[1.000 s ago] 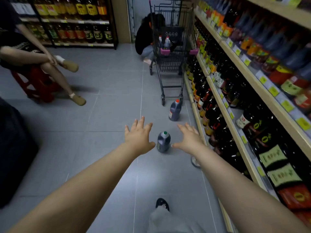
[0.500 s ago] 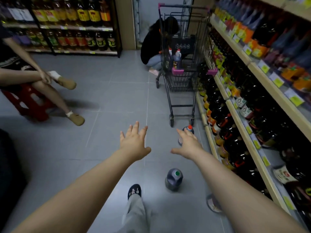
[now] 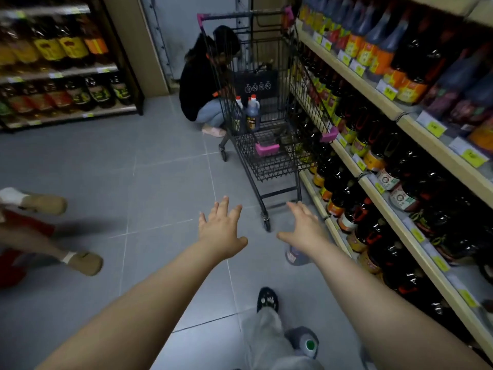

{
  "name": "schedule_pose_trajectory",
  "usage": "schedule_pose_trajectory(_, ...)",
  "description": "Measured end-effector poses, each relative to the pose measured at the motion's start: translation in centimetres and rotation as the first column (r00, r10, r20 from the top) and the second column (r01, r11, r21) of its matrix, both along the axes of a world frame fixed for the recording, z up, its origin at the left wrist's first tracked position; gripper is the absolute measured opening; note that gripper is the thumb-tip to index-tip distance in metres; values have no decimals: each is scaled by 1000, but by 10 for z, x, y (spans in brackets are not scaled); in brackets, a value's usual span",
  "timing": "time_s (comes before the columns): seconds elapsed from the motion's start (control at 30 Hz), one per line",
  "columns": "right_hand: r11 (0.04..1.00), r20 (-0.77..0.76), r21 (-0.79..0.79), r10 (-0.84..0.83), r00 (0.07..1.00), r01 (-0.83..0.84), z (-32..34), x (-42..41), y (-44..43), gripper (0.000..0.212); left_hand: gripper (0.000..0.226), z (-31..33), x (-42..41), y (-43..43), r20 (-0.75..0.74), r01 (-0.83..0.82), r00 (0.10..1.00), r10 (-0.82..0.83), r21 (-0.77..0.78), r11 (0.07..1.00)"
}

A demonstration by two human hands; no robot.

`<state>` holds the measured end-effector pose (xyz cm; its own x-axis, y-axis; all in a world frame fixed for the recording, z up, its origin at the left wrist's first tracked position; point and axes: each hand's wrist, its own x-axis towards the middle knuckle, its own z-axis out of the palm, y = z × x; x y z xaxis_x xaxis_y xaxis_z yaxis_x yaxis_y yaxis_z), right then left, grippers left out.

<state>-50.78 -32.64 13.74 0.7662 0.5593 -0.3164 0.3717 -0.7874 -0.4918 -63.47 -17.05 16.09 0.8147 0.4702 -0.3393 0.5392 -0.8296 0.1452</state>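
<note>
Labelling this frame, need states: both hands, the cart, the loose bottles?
Left hand: open, fingers spread, holding nothing.
Right hand: open, reaching forward, gripping nothing.
Floor bottle: mostly hidden under the right wrist.
Green-capped bottle: upright, cap on.
Cart: standing, nobody holding it.
Cart bottles: upright, capped.

The cart (image 3: 269,166) is finished in black wire, with pink corner guards (image 3: 266,149). The floor (image 3: 165,188) is tiled in grey. The labelled bottle (image 3: 296,256) is coloured grey-blue; the capped bottle (image 3: 304,340) is topped in green. The shoe (image 3: 267,300) is patterned white on black.
</note>
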Motion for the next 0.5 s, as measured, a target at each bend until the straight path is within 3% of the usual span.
schedule_pose_trajectory(0.5, 998, -19, 54, -24, 1000, 25, 2, 230, 172, 80, 84, 1, 230, 155, 68, -57, 996, 63, -86, 995)
